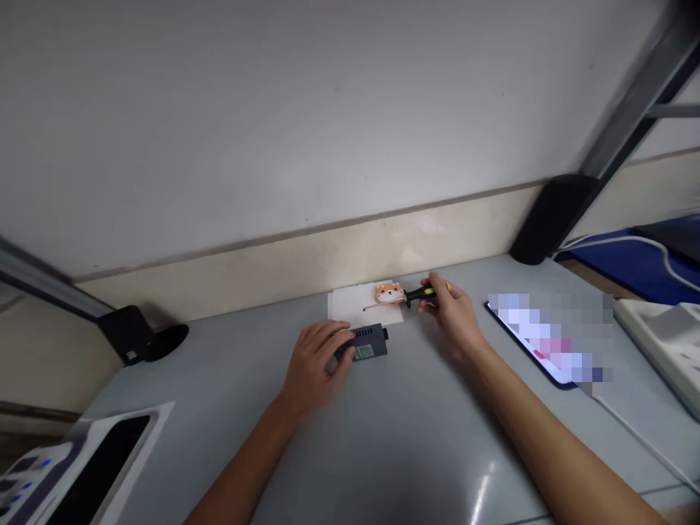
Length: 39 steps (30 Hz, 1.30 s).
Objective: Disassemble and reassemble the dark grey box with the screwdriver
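My right hand (445, 310) is closed around the black and yellow handle of a screwdriver (420, 292). Its thin metal shaft points left, over a sheet of white paper (344, 301). Just behind the shaft sits a small orange and white item with an animal face (389, 292); its kind is unclear. With thumb and fingers, my left hand (317, 364) grips the left end of a dark rectangular device (375, 341) on the table. The device has vent slots, a greenish label and a small black tab at its right end. My left fingers cover its other end.
A lit phone (528, 343) lies to the right, with a white cable (645, 437) near it. A white power strip (664, 343) is at the right edge. Black-footed metal posts (555, 219) flank the grey table (426, 445). A wall rises behind; a black-screened item (103, 467) lies front left.
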Each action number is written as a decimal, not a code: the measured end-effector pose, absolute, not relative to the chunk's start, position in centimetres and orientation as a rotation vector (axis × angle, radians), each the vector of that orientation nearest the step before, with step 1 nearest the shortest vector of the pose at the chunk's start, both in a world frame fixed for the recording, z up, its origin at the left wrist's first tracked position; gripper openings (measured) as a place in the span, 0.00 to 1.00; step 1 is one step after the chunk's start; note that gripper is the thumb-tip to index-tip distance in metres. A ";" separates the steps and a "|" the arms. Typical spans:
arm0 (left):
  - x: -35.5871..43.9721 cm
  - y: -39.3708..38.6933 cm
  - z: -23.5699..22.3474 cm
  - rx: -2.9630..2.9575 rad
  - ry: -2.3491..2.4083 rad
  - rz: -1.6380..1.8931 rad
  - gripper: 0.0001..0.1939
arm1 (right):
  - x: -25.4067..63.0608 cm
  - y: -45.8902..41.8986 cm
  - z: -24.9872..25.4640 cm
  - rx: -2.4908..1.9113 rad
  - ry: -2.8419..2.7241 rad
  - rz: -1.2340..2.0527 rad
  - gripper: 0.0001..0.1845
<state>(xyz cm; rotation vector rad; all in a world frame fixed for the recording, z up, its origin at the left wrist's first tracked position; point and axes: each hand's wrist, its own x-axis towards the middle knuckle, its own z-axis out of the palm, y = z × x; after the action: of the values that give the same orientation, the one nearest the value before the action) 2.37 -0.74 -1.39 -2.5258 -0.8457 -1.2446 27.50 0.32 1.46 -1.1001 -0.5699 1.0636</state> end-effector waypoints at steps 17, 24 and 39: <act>4.2 -0.9 -2.4 -2.512 -0.848 -1.374 0.06 | 27.9 0.2 2.0 -1.257 -0.593 0.968 0.15; 4.2 -1.0 -2.5 -2.502 -0.879 -1.367 0.05 | 27.9 0.2 1.7 -1.272 -0.610 0.968 0.15; 4.0 -1.2 -2.5 -2.552 -0.896 -1.262 0.10 | 27.8 0.0 2.0 -1.279 -0.626 0.988 0.15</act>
<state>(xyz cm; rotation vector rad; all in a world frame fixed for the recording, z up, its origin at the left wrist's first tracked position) 4.00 -1.17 -2.49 -2.5525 -0.8956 -1.2616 27.77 0.05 2.03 -1.2790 -0.6260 0.9876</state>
